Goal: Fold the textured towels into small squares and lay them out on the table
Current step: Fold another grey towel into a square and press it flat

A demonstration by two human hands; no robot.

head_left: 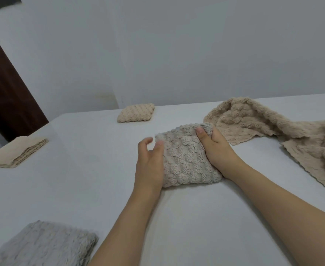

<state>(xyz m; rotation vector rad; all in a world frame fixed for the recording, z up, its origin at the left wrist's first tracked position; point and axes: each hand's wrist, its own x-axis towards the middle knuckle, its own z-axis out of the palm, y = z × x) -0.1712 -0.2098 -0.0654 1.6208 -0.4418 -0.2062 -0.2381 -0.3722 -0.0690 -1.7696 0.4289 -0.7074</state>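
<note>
A folded grey textured towel (pixel 186 156) sits near the middle of a white table (pixel 81 169), bracketed by a person's two bare hands. The right hand (pixel 215 148) grips the towel's far right corner, thumb pressed on top and the other fingers curled around the edge, with the palm against the towel's right side. The left hand (pixel 150 162) lies along the towel's left edge with its fingers relaxed and slightly spread, the thumb raised clear of the fabric and one fingertip touching the top; it holds nothing.

Just beyond the right hand, an unfolded beige towel (pixel 273 129) sprawls in loose rumples across the right side of the table, running toward the right edge of the frame. A small folded beige square (pixel 136 113) rests near the table's far edge, well apart from the hands. Another folded beige towel (pixel 13 154) lies at the table's left edge, its layered side facing the camera. A folded grey towel (pixel 46 246) occupies the near left corner, close to the left forearm. A pale wall (pixel 177 54) rises behind the table, with a dark door (pixel 6 93) at left.
</note>
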